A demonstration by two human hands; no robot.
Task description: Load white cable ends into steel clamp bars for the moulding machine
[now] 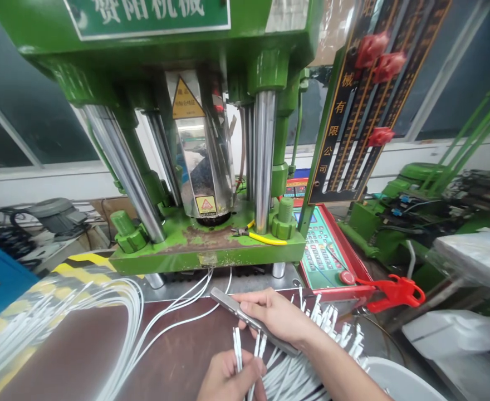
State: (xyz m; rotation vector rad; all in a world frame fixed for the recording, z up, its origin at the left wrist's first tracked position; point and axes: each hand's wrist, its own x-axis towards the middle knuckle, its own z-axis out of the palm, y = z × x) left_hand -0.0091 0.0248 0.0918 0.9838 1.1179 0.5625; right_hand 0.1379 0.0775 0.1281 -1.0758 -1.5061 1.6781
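Note:
My right hand [276, 314] grips a flat grey metal bar [224, 299] with small notches along its edge, held at a slant above the brown tabletop. Below it, my left hand [230, 376] pinches several white cables [238, 346] whose connector ends point up toward the bar. Some of those ends come close to the bar's lower edge; whether they touch it I cannot tell. A large bundle of similar white cables [287, 376] lies to the right, partly hidden behind my right forearm. More white cables [132, 317] curve across the left side, a few running beneath the machine.
A green press [211, 259] with steel columns stands directly ahead. Yellow-handled cutters [268, 239] lie on its plate. To the right are a control panel [322, 250], a red air gun [395, 292] and a pale tub [399, 379]. Yellow-black striping [78, 267] marks the left table edge.

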